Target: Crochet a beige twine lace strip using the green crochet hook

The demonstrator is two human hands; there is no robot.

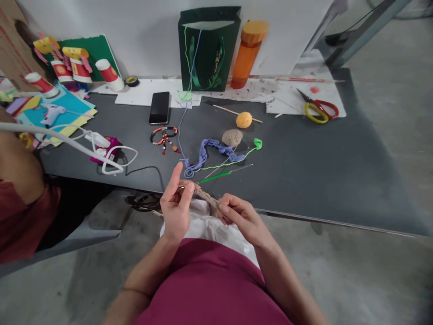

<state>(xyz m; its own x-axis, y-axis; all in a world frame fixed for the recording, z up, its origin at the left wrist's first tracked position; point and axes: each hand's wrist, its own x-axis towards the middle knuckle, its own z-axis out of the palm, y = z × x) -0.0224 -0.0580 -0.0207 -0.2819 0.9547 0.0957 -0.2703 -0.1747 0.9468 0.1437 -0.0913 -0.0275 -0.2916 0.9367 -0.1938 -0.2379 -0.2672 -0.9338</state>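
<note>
A beige crocheted strip [206, 196] is stretched between my two hands, just off the table's front edge. My left hand [176, 205] pinches its left end under the thumb, with the index finger raised. My right hand [241, 216] grips the other end between thumb and fingers. A strand runs up to a beige yarn ball [232, 137]. On the table just beyond my hands lies a green-handled crochet hook [216, 176]. Behind it are a wavy purple crocheted piece [203, 153] and a green yarn strand ending in a small green tuft [258, 144].
Farther back are a yellow yarn ball [244, 120] by a thin stick, a phone [159, 108], a beaded bracelet [164, 135], scissors [318, 109], a dark green paper bag [208, 54] and an orange bottle [248, 56]. At left sit another person [20, 203] and a white cable [67, 139].
</note>
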